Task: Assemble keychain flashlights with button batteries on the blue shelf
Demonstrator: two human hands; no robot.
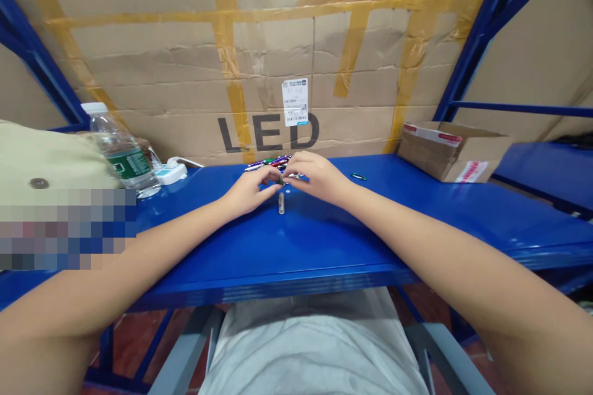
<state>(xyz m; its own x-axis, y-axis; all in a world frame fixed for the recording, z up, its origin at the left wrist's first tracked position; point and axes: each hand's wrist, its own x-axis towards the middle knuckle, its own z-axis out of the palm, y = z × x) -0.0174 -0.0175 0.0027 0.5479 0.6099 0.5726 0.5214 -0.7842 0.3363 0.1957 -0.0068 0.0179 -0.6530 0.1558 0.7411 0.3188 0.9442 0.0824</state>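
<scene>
My left hand (254,190) and my right hand (315,176) meet over the middle of the blue table, fingertips pinched close together. Between them is a small dark part, too small to name, which the fingers of both hands seem to hold. Just below the fingertips a short silvery cylinder (281,203) lies on the table, pointing toward me. A small pale disc (288,191) lies beside its far end. Behind my hands is a pile of shiny coloured pen-like pieces (278,162), partly hidden by my fingers. A green carabiner-like clip (358,176) lies apart, right of my right hand.
A water bottle (125,154) and a white power strip (170,171) stand at the left. An open cardboard box (451,151) sits at the back right. A large taped carton (185,80) walls the back. At the left edge is a person in a pale cap (50,160).
</scene>
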